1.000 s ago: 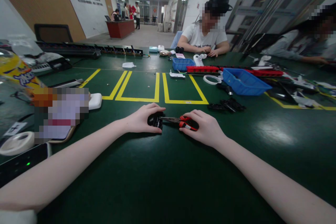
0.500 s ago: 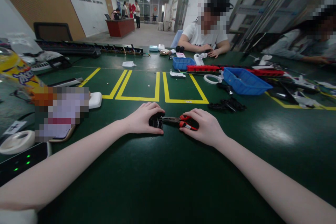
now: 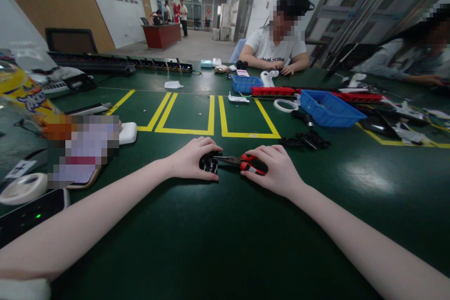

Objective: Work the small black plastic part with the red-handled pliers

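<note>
My left hand (image 3: 193, 159) is closed around a small black plastic part (image 3: 209, 163), which is partly hidden by the thumb and fingers. Red-handled needle-nose pliers (image 3: 248, 163) are gripped in my right hand (image 3: 276, 168). Their thin jaws point left and reach the right side of the black part; whether they pinch anything there is too small to make out. Both hands are just above the dark green table (image 3: 225, 234), in front of the yellow tape outlines.
Black parts (image 3: 305, 140) lie in a heap right of my hands, near a large blue bin (image 3: 330, 110) and a smaller blue bin (image 3: 246, 85). At left are a phone (image 3: 82, 150), a white tape roll (image 3: 23, 188) and a yellow-labelled bottle (image 3: 30, 98). A person (image 3: 277, 51) sits across the table.
The pliers and the black part shift very slightly, with the jaws still at the part. Both hands keep their grip. The view moves a little.
</note>
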Demonstrator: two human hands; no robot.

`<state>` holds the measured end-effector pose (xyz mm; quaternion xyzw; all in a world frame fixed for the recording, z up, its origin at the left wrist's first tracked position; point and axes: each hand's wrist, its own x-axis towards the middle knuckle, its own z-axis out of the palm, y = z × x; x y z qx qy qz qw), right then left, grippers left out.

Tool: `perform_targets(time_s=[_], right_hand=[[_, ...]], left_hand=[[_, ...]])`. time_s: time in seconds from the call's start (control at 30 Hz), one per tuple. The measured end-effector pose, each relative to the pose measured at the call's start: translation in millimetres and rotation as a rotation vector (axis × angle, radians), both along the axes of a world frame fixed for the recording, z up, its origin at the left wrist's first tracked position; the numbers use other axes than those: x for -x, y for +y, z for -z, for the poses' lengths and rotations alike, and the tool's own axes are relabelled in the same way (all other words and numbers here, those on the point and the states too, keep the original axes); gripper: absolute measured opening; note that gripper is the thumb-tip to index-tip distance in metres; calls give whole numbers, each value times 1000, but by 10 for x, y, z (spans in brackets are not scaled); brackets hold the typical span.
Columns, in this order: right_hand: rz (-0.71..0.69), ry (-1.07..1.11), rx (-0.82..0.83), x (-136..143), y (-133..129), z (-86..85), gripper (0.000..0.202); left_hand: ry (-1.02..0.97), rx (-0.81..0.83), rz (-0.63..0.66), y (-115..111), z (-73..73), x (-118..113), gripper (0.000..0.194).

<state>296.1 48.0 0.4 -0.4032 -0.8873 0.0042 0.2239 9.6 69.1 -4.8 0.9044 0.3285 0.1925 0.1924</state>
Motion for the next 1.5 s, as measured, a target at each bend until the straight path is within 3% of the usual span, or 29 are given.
perform_targets(time_s=[1.5], right_hand=[[-27,-4,-19,24,-50,-9,40]], left_hand=[[3,-40,15,-30,1,-15,73]])
